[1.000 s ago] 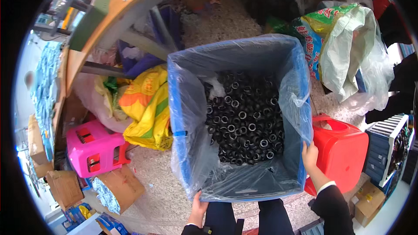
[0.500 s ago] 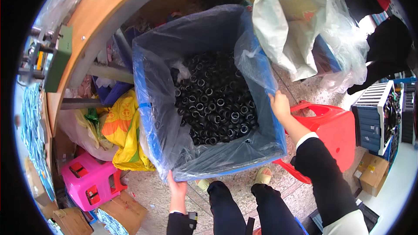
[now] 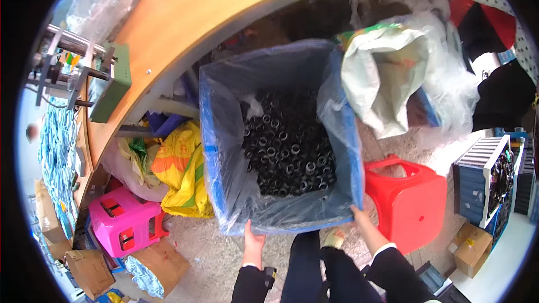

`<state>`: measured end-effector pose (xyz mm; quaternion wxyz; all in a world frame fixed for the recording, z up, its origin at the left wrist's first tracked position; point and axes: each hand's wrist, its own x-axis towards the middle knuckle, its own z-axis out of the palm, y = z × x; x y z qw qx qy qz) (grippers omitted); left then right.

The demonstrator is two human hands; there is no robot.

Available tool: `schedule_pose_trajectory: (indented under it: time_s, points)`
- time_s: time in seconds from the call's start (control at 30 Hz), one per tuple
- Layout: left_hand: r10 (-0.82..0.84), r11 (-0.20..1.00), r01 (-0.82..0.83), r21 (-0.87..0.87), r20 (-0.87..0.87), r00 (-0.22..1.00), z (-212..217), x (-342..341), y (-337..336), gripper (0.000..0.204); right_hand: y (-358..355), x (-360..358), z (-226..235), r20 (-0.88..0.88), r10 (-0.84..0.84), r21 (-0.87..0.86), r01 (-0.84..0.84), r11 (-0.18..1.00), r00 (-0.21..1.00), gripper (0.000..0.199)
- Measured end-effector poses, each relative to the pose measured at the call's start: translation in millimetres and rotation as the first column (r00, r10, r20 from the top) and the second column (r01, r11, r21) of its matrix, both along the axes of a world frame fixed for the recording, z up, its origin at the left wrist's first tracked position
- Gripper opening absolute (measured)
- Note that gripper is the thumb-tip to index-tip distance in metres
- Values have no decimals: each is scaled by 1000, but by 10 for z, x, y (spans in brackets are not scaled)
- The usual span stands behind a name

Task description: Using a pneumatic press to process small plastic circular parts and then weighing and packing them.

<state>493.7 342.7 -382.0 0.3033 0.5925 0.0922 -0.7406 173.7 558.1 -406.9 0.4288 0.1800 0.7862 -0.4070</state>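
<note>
A blue bin point(image 3: 211, 163) with a clear plastic liner point(image 3: 292, 213) stands in the middle, holding a heap of small black rings point(image 3: 295, 160). At its near left corner my left hand point(image 3: 254, 241) grips the rim, with the thumb up against the edge and the other fingers mostly hidden beneath. My right hand point(image 3: 365, 221) is closed on the near right corner, its fingers partly hidden by the bin's wall. The liner hangs loosely over the rim on all sides.
An orange-topped table point(image 3: 224, 0) curves over the far side. Right of the bin are a red stool point(image 3: 415, 202) and an open white sack point(image 3: 359, 78). To the left lie a yellow bag point(image 3: 191, 174), a pink stool point(image 3: 120, 219) and cardboard boxes point(image 3: 163, 269).
My right hand has moved from the bin's right side to its near right corner. The bin has turned slightly and sits apart from the red stool. More of the table shows.
</note>
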Motion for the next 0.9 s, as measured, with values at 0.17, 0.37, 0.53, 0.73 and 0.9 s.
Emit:
schedule_pose_trajectory:
  time_s: [0.17,0.37,0.53,0.73,0.9]
  points:
    - [14,974,-75,214,275,961,-262,195,-96,38,-284,-56,281,74,-158,149,146,978,985,36]
    - [68,988,-79,134,84,994,-251,293,-111,33,-427,-80,469,54,-164,191,151,970,985,43]
    - [63,976,-80,203,88,994,-135,145,-346,32,-601,-221,456,60,-88,224,72,972,994,33]
    - [25,996,-19,88,-64,998,-280,-368,-1056,38,-1323,-852,423,34,-39,2,39,999,999,30]
    - [-220,973,229,26,-181,958,238,-808,-1279,60,-1514,-1115,832,96,-68,-278,93,956,993,47]
